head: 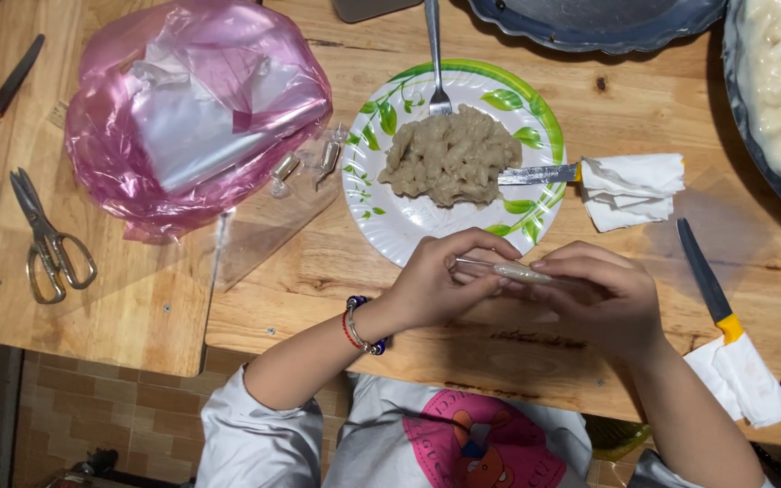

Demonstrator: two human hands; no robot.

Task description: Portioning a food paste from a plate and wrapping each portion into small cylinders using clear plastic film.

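Now clear wrapper (pixel 508 269) between both hands.

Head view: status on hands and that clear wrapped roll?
Left hand and right hand both pinching the thin clear-wrapped roll. Roll held level above table edge. Paper plate of paste just beyond; nothing in the way.

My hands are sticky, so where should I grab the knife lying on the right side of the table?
Take the knife by its tissue-wrapped handle end, coming from the near right table edge. The dark blade points up and left toward the plate, so the wrapped end lies closest to the right hand, with nothing lying on it.
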